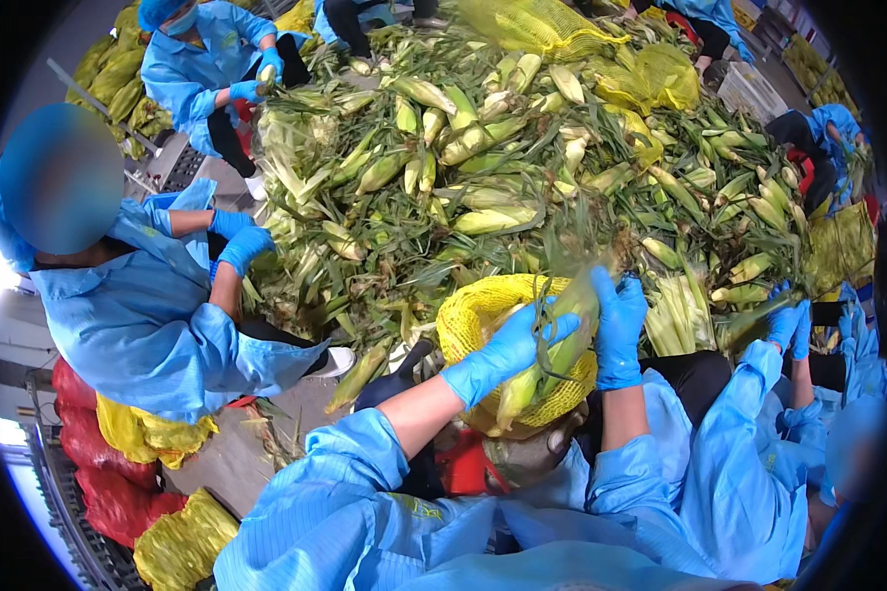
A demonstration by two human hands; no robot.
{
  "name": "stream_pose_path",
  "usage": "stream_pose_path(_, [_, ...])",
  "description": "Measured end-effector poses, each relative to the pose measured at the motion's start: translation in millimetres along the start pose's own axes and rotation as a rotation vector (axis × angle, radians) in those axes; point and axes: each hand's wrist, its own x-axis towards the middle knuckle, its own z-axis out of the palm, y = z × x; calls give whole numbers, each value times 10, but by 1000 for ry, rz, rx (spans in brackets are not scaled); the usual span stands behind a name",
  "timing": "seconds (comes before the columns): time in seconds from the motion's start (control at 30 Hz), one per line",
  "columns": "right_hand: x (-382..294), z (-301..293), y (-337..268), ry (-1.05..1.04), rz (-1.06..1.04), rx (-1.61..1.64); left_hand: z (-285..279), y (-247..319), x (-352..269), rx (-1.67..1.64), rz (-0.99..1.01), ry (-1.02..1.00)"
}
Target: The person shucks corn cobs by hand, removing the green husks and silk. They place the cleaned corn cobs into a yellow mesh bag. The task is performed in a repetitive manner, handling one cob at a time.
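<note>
My left hand (514, 347), in a blue glove, grips an ear of corn in its green husk (562, 354) around the middle, with leaf strips over the fingers. The ear lies slanted, its pale stalk end low and its silk end up by my right hand. My right hand (619, 329), also gloved, is raised at the right of the husk's upper end; whether its fingers close on a leaf is blurred. Below both hands stands a yellow mesh bag (462, 314) with a rolled rim, partly hidden by the ear and my left hand.
A large heap of husked and unhusked corn (480, 148) and loose leaves spreads ahead. Co-workers in blue coats sit close on the left (155, 310) and right (739, 443). A red stool (466, 465) is below the bag. Filled red sacks (111, 473) lie at lower left.
</note>
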Motion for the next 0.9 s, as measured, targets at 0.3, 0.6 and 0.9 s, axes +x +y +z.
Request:
stream_pose_path(0.3, [-474,315,-269,-182,-83,13,-217,-18,267,-115,138,285])
stream_pose_path(0.6, [-300,82,-144,-165,171,89,-60,-218,165,-76,227,133])
stream_pose_path(0.9, [-259,85,223,-157,152,185,60,-262,216,-199,166,155])
